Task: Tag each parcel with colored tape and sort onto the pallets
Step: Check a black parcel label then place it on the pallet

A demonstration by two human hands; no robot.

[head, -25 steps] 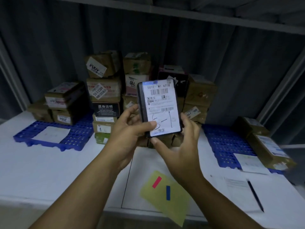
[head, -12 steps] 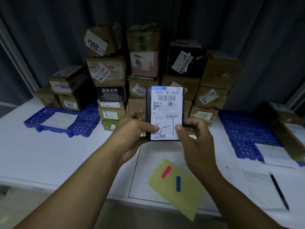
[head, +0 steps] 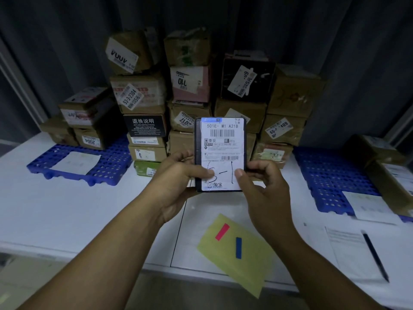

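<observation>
White table point(head: 67, 209) in front of a dark curtain point(head: 67, 41). Stack of cardboard parcels point(head: 241, 110) at 12 o'clock, against the curtain. Left blue pallet point(head: 111, 162) at 9 o'clock, with a white sheet and a few boxes at its back. Right blue pallet point(head: 324, 175) at 3 o'clock, boxes on its far right, white sheet on its near edge.

Dark flat parcel point(head: 220, 139) held upright at frame centre, above the table, white shipping label facing the camera, "5-1" handwritten on it, and a blue strip along the label's top edge. Left hand point(head: 178, 175) grips the parcel's lower left: thumb pressed on the label, fingers curled behind. Right hand point(head: 263, 189) grips the lower right: thumb on the label, fingers curled round the right edge.

Yellow sheet point(head: 245, 265) at 6 o'clock overhangs the near table edge; red tape strip point(head: 222, 231) and blue tape strip point(head: 238, 247) are stuck on it, side by side, not touching. Paper form point(head: 353, 249) at 4 o'clock, pen point(head: 375, 256) lying on it.
</observation>
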